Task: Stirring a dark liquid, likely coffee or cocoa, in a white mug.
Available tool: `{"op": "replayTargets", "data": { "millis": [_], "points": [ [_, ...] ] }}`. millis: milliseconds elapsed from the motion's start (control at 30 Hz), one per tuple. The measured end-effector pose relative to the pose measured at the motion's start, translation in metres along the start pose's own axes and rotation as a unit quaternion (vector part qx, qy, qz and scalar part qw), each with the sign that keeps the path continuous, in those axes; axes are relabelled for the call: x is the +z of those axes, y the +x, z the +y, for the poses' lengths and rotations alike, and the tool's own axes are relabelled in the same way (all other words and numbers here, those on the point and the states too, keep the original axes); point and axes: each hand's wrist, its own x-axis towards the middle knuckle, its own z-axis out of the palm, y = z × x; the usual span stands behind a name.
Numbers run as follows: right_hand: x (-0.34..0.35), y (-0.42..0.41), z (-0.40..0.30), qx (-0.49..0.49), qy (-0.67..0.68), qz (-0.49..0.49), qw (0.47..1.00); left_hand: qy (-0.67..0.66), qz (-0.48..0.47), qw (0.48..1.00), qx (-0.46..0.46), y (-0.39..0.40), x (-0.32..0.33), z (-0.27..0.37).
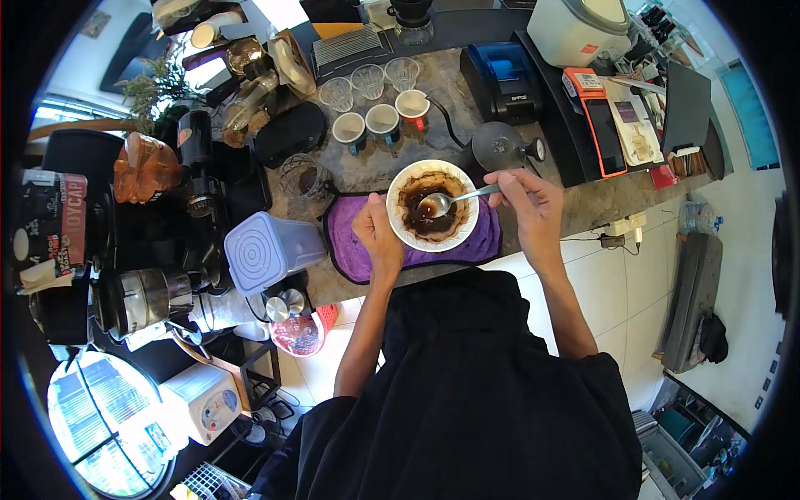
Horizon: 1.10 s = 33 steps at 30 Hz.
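Observation:
My left hand (378,234) holds the left side of a white bowl (400,232), whose inner wall is coated with dark brown residue. Between the fingers of my right hand (524,199) is the handle of a metal spoon (440,204); its head is inside the bowl and carries some brown liquid. Beneath the bowl lies a purple cloth (353,234) with a black border, at the counter's near edge. A gooseneck kettle (497,147) with a dial stands just behind my right hand.
Three small cups (382,119) stand behind the bowl, with three clear glasses (367,81) beyond. A glass vessel (303,178) and a lidded plastic container (265,250) are at left. A black printer (503,84) and an orange payment terminal (603,134) sit at right.

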Motion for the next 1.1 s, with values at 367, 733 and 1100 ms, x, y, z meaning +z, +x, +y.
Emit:
{"op": "replayTargets", "data": {
  "millis": [367,733,1100],
  "points": [
    [0.014,-0.006,0.013,-0.112,-0.22,0.037,0.968,0.0,-0.007,1.0,0.008,0.001,0.0,0.0],
    [-0.003,-0.002,0.017,0.023,0.003,0.033,0.999,-0.003,0.001,1.0,0.016,0.0,-0.003,-0.008],
    [0.007,-0.005,0.009,-0.112,-0.193,0.024,0.974,-0.002,0.008,1.0,0.008,0.0,0.002,0.001]
  ]
}}
